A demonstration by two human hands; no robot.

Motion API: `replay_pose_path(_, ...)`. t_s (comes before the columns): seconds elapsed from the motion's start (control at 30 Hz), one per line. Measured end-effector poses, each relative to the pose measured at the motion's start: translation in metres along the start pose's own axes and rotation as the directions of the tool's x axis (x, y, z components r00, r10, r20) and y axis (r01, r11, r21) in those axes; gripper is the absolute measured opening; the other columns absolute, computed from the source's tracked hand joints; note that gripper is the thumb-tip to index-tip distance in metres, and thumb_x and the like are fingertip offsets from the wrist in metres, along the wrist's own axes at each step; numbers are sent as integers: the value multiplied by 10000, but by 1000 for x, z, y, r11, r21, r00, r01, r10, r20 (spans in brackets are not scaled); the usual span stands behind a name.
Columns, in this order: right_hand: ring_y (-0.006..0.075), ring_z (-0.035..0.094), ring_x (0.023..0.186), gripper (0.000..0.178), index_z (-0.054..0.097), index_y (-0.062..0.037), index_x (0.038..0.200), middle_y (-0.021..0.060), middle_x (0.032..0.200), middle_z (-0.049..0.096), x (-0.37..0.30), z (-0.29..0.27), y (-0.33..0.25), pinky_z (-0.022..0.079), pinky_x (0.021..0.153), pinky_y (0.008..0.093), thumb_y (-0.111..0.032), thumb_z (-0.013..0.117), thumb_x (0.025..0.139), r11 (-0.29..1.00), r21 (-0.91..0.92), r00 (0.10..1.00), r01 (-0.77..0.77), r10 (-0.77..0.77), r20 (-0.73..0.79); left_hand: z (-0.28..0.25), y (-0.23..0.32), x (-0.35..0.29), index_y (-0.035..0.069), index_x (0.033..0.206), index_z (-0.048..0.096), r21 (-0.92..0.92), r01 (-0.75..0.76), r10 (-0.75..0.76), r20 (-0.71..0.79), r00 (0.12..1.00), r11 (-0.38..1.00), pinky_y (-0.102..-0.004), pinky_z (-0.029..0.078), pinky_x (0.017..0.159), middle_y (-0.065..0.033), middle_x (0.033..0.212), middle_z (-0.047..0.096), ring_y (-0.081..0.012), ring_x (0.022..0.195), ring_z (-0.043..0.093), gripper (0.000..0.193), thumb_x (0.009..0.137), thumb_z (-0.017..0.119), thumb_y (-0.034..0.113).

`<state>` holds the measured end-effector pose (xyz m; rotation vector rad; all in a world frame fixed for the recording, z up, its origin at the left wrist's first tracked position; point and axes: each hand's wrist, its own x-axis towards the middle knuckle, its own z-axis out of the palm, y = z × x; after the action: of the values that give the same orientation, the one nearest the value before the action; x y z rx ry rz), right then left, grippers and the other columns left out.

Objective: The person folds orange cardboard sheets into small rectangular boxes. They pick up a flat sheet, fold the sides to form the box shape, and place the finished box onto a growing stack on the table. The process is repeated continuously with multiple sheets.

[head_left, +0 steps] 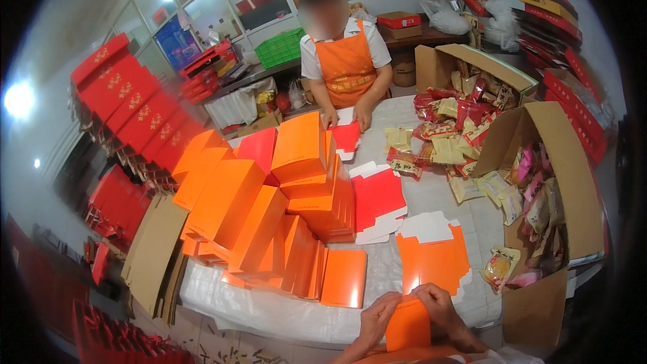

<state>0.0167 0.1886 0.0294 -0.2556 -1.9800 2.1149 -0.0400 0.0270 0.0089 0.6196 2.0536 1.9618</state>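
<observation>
At the near edge of the table, my left hand (pixel 379 318) and my right hand (pixel 439 307) grip an orange carton (pixel 408 327) from both sides. The fingers of both hands are bent over its upper edge, and the carton's lower part runs out toward my body. Just beyond my hands lies a flat, unfolded orange carton blank (pixel 433 263) with white flaps. A folded orange box (pixel 344 278) stands close to my left hand, at the end of a large pile of orange boxes (pixel 226 202).
Across the table a person in an orange apron (pixel 347 61) handles a red carton (pixel 345 136). Red blanks (pixel 379 199) lie mid-table. At right, open cardboard boxes (pixel 563 175) hold wrapped snacks, with more packets (pixel 448 128) spilled on the table. Red boxes (pixel 135 101) tower at left.
</observation>
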Motion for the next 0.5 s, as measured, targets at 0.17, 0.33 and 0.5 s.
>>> replay_pose_path(0.17,146,562,825,129,574,39,865,101,899,602,-3,-3,5,452,730,264,-71,511,842,989,-107,994,98,-93,54,-8,8,-1,-43,955,594,126,-6,-4,81,997,992,-275,441,837,-128,1020,604,-197,959,568,176,828,563,74)
replay_pose_path(0.33,190,568,864,158,580,27,911,122,926,597,10,-8,-28,451,747,280,-96,503,847,971,-210,958,110,-47,283,-27,76,33,25,1120,508,643,-37,-346,460,817,765,-313,462,756,-137,1014,590,-226,895,590,424,796,627,271)
replay_pose_path(0.5,215,545,941,191,566,15,948,124,980,580,77,-46,-22,427,815,299,-128,491,847,946,-267,977,185,-205,-49,-33,80,53,57,1188,433,547,-66,-169,368,914,835,-317,458,726,-136,970,581,-226,843,586,512,791,627,315)
